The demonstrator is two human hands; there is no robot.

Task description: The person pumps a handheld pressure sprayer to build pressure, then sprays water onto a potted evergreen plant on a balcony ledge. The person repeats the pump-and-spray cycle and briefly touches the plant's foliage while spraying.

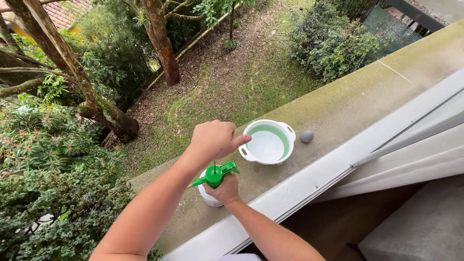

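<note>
Pump work: my left hand (213,139) is fisted on the plunger above the green sprayer (215,180); right hand (223,190), fingers clamped round its neck. I'd stroke straight down, bottle steady on the ledge (338,111), clear of the white basin (268,142).

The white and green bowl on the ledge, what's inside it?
The bowl looks empty: only its pale bottom and green inner wall show. The left hand covers none of it; any clear water can't be told.

I see a glossy green plastic sprayer head (214,176) on the rough, mossy concrete ledge (338,108). Beside it, the plastic basin (268,141) looks smooth.
</note>
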